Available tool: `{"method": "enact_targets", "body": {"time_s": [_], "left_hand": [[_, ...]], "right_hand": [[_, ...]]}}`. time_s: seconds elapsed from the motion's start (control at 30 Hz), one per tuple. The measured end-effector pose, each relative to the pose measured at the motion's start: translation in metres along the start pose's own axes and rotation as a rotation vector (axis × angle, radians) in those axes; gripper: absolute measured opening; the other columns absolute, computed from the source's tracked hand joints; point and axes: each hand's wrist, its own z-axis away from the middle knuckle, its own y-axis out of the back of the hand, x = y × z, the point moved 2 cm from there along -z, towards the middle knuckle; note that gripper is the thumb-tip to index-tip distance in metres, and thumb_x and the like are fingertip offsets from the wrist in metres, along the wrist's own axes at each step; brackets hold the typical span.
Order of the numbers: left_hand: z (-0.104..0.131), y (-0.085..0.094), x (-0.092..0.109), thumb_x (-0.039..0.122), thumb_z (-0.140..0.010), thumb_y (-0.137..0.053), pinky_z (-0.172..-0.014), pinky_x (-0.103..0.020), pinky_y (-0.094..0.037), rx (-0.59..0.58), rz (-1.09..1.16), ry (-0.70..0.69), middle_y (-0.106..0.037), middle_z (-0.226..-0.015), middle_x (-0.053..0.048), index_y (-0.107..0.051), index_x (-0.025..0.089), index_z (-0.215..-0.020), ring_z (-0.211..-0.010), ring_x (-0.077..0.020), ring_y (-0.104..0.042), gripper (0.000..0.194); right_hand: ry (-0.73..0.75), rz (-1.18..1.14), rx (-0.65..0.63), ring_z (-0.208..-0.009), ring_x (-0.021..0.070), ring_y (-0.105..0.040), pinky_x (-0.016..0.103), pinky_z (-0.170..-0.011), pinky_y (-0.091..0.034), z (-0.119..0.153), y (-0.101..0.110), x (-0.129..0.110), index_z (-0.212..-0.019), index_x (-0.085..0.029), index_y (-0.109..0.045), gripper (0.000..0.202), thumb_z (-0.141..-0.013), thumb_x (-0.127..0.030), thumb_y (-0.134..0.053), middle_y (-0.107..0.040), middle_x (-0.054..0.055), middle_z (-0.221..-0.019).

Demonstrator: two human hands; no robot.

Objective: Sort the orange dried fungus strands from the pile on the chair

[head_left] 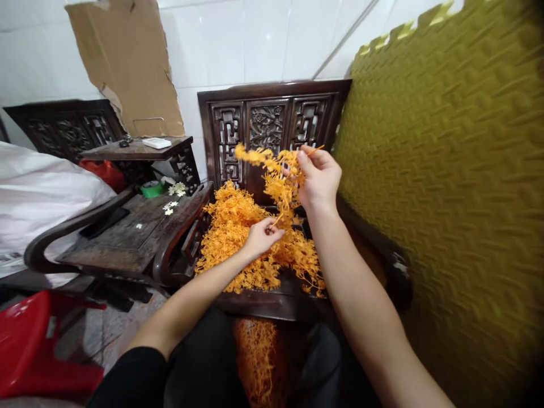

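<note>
A large heap of orange artificial flower sprigs (238,238) lies on the seat of a dark carved wooden chair (272,303). Above the heap, my right hand (321,178) is closed in a pinch on the stem of a raised orange sprig (278,184), whose stem end pokes out past the fingers. The sprig's tip points left, and its lower strands hang toward the heap. Lower and to the left, my left hand (262,236) is closed, with a thin orange stem between thumb and fingers. Whether that stem belongs to the raised sprig I cannot tell.
A tall yellow foam mat (446,170) stands along the right. To the left, a wooden bench (123,232) holds green tape (152,188) and small pale flower pieces (176,190). A red stool (29,340) stands at lower left. Between my legs is an orange-filled bag (257,362).
</note>
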Motion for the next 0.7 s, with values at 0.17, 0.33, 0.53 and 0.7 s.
{"method": "enact_targets", "body": {"time_s": [0.17,0.33,0.53,0.7], "left_hand": [[-0.002,-0.007,0.004,0.052,-0.071,-0.084,-0.112,-0.040,-0.047,0.117,-0.074,-0.027,-0.048,-0.154,-0.019,-0.031,0.017,-0.155,-0.133,-0.0278,-0.056,0.105],[-0.010,0.000,-0.007,0.030,-0.089,-0.064,-0.109,-0.036,-0.049,0.167,-0.295,0.128,-0.071,-0.127,-0.011,-0.064,0.021,-0.127,-0.120,-0.0257,-0.066,0.039],[-0.011,0.044,-0.053,0.008,-0.074,-0.069,-0.105,-0.041,-0.049,0.196,-0.254,0.309,-0.075,-0.114,-0.011,-0.068,0.019,-0.115,-0.115,-0.0288,-0.067,0.043],[-0.013,0.083,-0.068,0.018,-0.073,-0.079,-0.101,-0.043,-0.051,0.313,-0.103,0.440,-0.071,-0.119,-0.017,-0.060,0.011,-0.125,-0.113,-0.0294,-0.066,0.055]], "right_hand": [[0.043,0.145,0.018,-0.116,0.0230,-0.066,0.043,-0.081,-0.063,-0.007,-0.007,0.014,-0.144,-0.022,-0.050,0.049,-0.106,-0.047,-0.033,-0.062,0.014,-0.131],[0.062,0.113,-0.046,-0.116,0.0260,-0.068,0.047,-0.085,-0.063,-0.008,-0.029,0.011,-0.141,-0.019,-0.053,0.051,-0.105,-0.051,-0.035,-0.063,0.015,-0.128],[0.444,-0.385,0.736,-0.107,0.0259,-0.073,0.043,-0.084,-0.059,-0.039,0.066,-0.021,-0.105,-0.027,-0.066,0.013,-0.095,-0.026,-0.057,-0.069,0.002,-0.111],[0.747,-0.187,0.785,-0.111,0.0182,-0.071,0.041,-0.108,-0.046,-0.039,0.100,-0.058,-0.095,-0.025,-0.067,0.012,-0.091,-0.036,-0.066,-0.071,-0.006,-0.100]]}}
